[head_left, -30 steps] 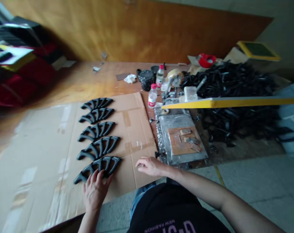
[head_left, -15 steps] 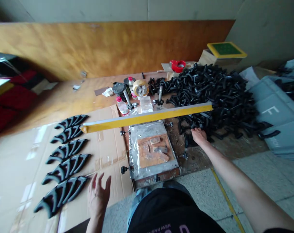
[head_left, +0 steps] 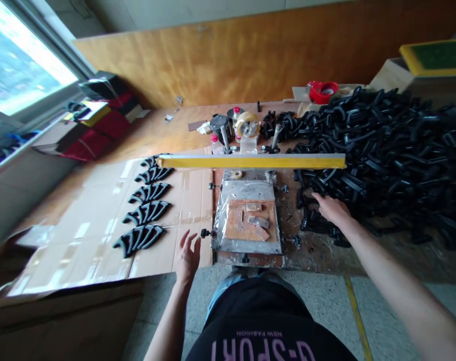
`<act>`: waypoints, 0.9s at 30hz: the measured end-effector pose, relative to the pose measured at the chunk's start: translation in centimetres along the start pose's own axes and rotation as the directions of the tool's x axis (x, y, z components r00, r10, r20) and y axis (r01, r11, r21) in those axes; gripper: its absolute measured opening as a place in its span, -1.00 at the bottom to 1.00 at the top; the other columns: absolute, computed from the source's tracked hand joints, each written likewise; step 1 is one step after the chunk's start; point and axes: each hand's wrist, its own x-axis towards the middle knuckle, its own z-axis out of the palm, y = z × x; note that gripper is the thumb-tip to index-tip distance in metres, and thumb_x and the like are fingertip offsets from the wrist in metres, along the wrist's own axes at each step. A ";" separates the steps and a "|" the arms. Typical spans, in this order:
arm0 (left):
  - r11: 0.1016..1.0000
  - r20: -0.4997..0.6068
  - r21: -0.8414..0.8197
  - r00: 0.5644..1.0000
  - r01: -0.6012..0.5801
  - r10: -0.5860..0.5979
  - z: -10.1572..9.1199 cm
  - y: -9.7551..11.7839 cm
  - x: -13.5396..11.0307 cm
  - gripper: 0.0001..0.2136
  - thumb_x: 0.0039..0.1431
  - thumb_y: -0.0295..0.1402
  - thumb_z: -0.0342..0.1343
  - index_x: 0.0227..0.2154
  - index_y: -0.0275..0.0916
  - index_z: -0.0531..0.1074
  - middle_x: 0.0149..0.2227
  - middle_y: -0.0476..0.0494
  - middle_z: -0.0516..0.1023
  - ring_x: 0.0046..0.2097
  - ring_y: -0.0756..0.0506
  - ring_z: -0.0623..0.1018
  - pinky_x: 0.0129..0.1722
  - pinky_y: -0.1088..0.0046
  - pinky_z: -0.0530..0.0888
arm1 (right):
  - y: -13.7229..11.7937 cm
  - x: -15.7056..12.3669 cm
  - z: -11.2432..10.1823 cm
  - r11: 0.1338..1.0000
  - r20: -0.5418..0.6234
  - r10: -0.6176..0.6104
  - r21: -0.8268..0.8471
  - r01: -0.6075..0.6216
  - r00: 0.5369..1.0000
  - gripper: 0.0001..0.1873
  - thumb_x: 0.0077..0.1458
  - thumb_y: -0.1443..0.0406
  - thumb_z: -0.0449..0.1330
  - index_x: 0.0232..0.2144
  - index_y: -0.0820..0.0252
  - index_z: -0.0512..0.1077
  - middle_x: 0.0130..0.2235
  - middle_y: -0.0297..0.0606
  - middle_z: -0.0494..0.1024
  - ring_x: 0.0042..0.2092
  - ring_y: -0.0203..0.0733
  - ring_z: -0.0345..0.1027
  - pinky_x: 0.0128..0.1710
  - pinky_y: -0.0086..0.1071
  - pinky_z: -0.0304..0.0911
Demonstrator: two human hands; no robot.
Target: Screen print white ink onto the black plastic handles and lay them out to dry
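Left hand (head_left: 187,256) is half-open, empty; right hand (head_left: 333,209) is at the right-side black parts (head_left: 386,140), grip indeterminable; their tangling could drag extras along.

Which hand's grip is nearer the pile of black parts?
Right. The right grip is at the left edge of the pile; the left grip is over cardboard, left of the metal plate.

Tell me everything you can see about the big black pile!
The black pile is a jumble of curved pieces, some shiny, plastic-looking, pointing every which way. It sits on the workbench, right of the metal plate. The right hand is at its left edge; I can't tell whether it grips anything.
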 end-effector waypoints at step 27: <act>0.376 0.027 -0.926 1.000 0.027 -0.006 -7.8 16.7 16.8 -0.50 0.25 0.09 -0.14 -0.37 -0.24 0.47 -0.59 -0.01 0.42 -0.56 0.05 0.40 -0.51 0.55 0.39 | -22.1 -4.2 3.0 0.569 -0.282 -0.761 0.143 0.810 0.584 -0.49 0.21 0.13 0.16 0.17 0.16 0.35 0.25 -0.11 0.31 0.31 0.01 0.08 0.30 0.00 -0.08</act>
